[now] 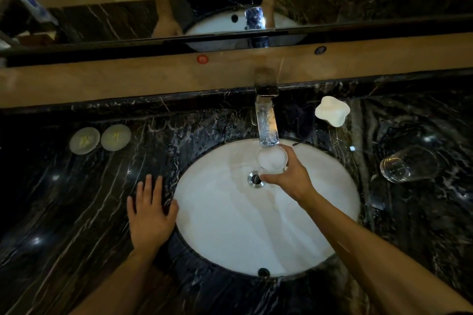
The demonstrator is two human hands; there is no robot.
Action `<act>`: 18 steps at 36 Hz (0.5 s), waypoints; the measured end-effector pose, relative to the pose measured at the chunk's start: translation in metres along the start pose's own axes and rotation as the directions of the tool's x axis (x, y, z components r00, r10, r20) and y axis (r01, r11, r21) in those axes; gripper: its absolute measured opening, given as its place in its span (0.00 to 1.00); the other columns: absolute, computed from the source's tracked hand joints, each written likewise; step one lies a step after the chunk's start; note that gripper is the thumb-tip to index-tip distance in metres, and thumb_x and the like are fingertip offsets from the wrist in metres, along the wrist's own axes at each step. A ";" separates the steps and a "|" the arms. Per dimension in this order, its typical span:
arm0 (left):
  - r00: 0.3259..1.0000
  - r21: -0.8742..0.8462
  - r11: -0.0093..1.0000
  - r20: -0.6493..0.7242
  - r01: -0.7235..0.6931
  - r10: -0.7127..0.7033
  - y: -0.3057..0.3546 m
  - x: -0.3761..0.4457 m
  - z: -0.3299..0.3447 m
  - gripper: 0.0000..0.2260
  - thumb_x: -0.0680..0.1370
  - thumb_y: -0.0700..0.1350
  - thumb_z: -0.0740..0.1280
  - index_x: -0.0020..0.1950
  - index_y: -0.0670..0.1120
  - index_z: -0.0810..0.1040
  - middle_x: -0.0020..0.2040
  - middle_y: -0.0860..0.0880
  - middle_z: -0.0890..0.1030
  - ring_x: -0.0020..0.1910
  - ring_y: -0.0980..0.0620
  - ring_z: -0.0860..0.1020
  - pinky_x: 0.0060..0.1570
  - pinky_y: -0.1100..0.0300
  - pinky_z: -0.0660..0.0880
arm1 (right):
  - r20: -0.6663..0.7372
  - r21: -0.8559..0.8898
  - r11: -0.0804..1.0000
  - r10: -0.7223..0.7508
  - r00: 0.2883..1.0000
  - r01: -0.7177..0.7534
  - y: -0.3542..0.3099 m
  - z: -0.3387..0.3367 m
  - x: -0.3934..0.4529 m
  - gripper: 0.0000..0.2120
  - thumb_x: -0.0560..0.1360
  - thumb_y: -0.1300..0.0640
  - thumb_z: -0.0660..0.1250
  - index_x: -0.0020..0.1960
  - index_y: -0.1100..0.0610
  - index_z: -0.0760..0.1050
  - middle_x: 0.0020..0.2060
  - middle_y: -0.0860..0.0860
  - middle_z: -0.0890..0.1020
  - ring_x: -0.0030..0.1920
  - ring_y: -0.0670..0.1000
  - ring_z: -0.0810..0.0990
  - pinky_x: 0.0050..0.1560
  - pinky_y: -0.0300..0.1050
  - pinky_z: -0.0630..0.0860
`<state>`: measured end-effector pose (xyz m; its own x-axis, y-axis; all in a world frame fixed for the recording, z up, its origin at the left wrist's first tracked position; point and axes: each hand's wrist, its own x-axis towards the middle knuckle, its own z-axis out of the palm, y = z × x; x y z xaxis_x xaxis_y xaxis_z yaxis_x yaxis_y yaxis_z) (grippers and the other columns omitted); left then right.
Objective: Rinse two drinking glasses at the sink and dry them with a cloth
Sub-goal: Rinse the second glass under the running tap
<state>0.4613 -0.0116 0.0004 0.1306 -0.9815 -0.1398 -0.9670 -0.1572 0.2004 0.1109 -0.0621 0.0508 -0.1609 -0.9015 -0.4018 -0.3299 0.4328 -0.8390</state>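
My right hand (289, 176) grips a clear drinking glass (271, 159) upright under the chrome faucet (267, 123), over the white oval sink (217, 225). Frothy water fills the glass. A second clear glass (407, 165) stands on the dark marble counter to the right of the sink. My left hand (151, 210) lies flat with spread fingers on the counter at the sink's left rim, holding nothing. No cloth shows in this view.
Two round white coasters (99, 139) lie on the counter at the left. A white lobed object (332, 111) sits right of the faucet. A wooden ledge (128, 79) and a mirror run along the back. The drain (255, 179) is beside the held glass.
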 end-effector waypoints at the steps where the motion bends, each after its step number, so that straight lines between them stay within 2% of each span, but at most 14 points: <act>1: 1.000 -0.003 1.000 -0.005 0.000 0.000 -0.001 0.001 0.001 0.34 0.77 0.65 0.49 0.81 0.51 0.57 0.81 0.48 0.55 0.80 0.46 0.53 0.76 0.40 0.49 | 0.001 -0.002 1.000 0.008 1.000 -0.008 0.000 0.000 0.000 0.38 0.60 0.52 0.82 0.62 0.37 0.66 0.53 0.37 0.76 0.51 0.42 0.75 0.42 0.35 0.72; 6: 1.000 -0.001 1.000 -0.020 -0.002 0.002 -0.005 0.003 0.006 0.34 0.77 0.64 0.51 0.81 0.51 0.57 0.81 0.48 0.56 0.80 0.46 0.54 0.76 0.41 0.48 | -0.019 -0.053 0.997 0.056 0.998 -0.057 -0.005 0.001 0.005 0.37 0.60 0.50 0.81 0.63 0.40 0.66 0.53 0.45 0.78 0.52 0.50 0.77 0.44 0.41 0.75; 8: 1.000 0.000 1.000 -0.030 -0.004 0.004 -0.006 0.003 0.007 0.33 0.77 0.63 0.51 0.80 0.51 0.57 0.81 0.48 0.57 0.80 0.46 0.54 0.76 0.41 0.49 | -0.016 -0.105 0.993 0.057 0.998 -0.058 -0.006 0.001 0.007 0.37 0.60 0.49 0.81 0.63 0.41 0.65 0.54 0.46 0.77 0.52 0.51 0.77 0.47 0.45 0.77; 12: 0.999 0.002 1.000 -0.036 -0.005 0.005 -0.007 0.003 0.009 0.33 0.77 0.63 0.52 0.80 0.52 0.58 0.81 0.48 0.57 0.79 0.46 0.55 0.75 0.41 0.50 | 0.022 -0.253 0.967 0.051 0.998 -0.044 -0.009 0.002 0.012 0.39 0.60 0.48 0.81 0.66 0.46 0.65 0.55 0.48 0.77 0.52 0.53 0.76 0.47 0.48 0.77; 14: 0.999 0.003 1.000 -0.040 -0.009 0.009 -0.008 0.004 0.010 0.33 0.77 0.63 0.51 0.80 0.51 0.57 0.81 0.47 0.57 0.80 0.46 0.54 0.76 0.40 0.50 | 0.034 -0.378 0.925 0.039 0.999 -0.023 -0.010 0.003 0.014 0.42 0.60 0.45 0.79 0.69 0.48 0.64 0.56 0.52 0.76 0.54 0.55 0.76 0.50 0.52 0.78; 18: 0.998 0.000 1.000 -0.055 -0.020 0.020 -0.009 0.004 0.012 0.32 0.78 0.62 0.52 0.80 0.51 0.58 0.81 0.47 0.58 0.79 0.45 0.55 0.75 0.39 0.50 | 0.018 -0.615 0.788 0.054 0.998 -0.031 -0.009 0.006 0.016 0.46 0.59 0.36 0.75 0.72 0.44 0.60 0.56 0.53 0.74 0.60 0.59 0.71 0.55 0.56 0.73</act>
<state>0.4682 -0.0131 -0.0136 0.1226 -0.9890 -0.0826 -0.9694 -0.1372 0.2035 0.1167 -0.0806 0.0500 -0.1617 -0.8767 -0.4530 -0.8271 0.3708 -0.4224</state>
